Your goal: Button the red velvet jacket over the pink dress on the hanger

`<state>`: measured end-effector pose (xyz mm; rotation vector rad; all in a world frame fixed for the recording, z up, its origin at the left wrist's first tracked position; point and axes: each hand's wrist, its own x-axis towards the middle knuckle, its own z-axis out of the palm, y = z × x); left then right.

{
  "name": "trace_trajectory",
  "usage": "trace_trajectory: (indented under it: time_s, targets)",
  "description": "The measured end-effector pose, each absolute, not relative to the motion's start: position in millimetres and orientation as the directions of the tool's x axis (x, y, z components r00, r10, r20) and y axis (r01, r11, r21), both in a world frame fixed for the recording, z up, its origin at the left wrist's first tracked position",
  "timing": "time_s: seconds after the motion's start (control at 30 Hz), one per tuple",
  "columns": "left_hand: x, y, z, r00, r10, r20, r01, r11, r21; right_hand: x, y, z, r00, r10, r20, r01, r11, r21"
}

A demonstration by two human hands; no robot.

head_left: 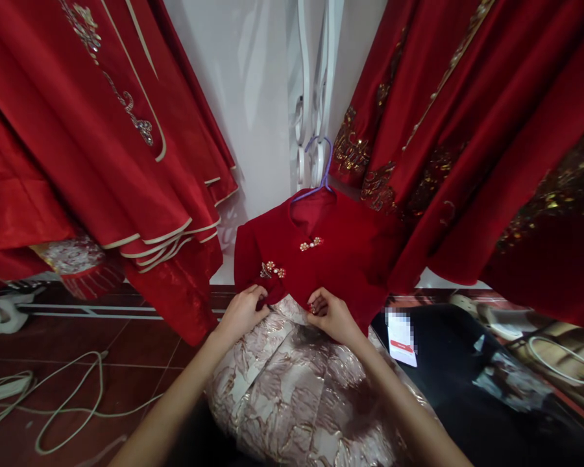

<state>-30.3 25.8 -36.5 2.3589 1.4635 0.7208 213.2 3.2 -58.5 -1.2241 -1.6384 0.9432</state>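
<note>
A short red top (296, 259) with a round neckline hangs on a purple hanger (327, 170). Flower-shaped jewelled buttons (311, 244) sit below its neck, and a second jewelled ornament (273, 270) lies lower on the left. Under its hem spreads a pale brocade skirt (282, 383) with shiny raised folds; I cannot tell whether the two are joined. My left hand (244, 312) is closed in a pinch at the hem on the left. Opposite it, my right hand (331, 316) pinches the hem's right part, a small shiny bit showing by its fingertips.
Long red garments with trim (141, 130) hang on the left, and sequinned red garments (448, 162) on the right. Behind stands a white wall (224, 65). A lit phone (400, 337) rests on a black surface (448, 350). Pale cable (97, 389) loops over the tiled floor.
</note>
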Motion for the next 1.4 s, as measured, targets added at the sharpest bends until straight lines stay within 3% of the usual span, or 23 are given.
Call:
trace_trajectory:
  time_s: [0.07, 0.13, 0.23, 0.33, 0.53, 0.67, 0.73, 1.03, 1.4]
  targets:
    - [-31.4, 24.9, -26.4, 0.324, 0.911, 0.256, 0.752, -0.412, 0.514, 217.2, 4.1, -50.8, -0.181, 0.976, 0.120, 0.183, 0.153, -0.971]
    - [-31.7, 22.3, -11.1, 0.287, 0.937, 0.200, 0.682, -0.347, 0.644, 221.1, 3.1, -39.9, -0.195, 0.978, 0.074, 0.089, 0.093, -0.992]
    - [-26.1, 13.7, 13.6, 0.309, 0.945, 0.107, 0.434, -0.241, 0.868, 228.0, -2.3, -19.1, -0.166, 0.986, 0.032, -0.039, 0.026, -0.999]
    - [-10.4, 3.0, 21.9, 0.343, 0.936, 0.076, 0.277, -0.178, 0.944, 233.4, -9.8, -0.2, -0.112, 0.994, 0.008, -0.142, -0.008, -0.990]
    - [19.9, -5.1, -12.4, 0.371, 0.926, 0.063, 0.356, -0.205, 0.912, 221.9, -17.9, 3.4, -0.086, 0.987, 0.139, -0.032, 0.137, -0.990]
    - [23.1, -5.5, -20.5, 0.309, 0.934, 0.181, 0.513, -0.324, 0.795, 200.8, -23.9, -7.4, 0.070, 0.941, 0.331, 0.170, 0.316, -0.933]
    - [23.4, -6.1, -20.0, 0.279, 0.929, 0.242, 0.569, -0.363, 0.738, 191.4, -26.0, -13.9, 0.057, 0.927, 0.370, 0.246, 0.347, -0.905]
    - [23.9, -3.2, -25.2, 0.197, 0.941, 0.273, 0.535, -0.337, 0.775, 176.8, -13.8, -53.7, -0.017, 0.920, 0.393, 0.207, 0.387, -0.898]
    - [24.9, -3.5, -24.5, 0.185, 0.956, 0.229, 0.452, -0.290, 0.843, 179.1, -10.7, -60.0, 0.017, 0.924, 0.382, 0.227, 0.369, -0.901]
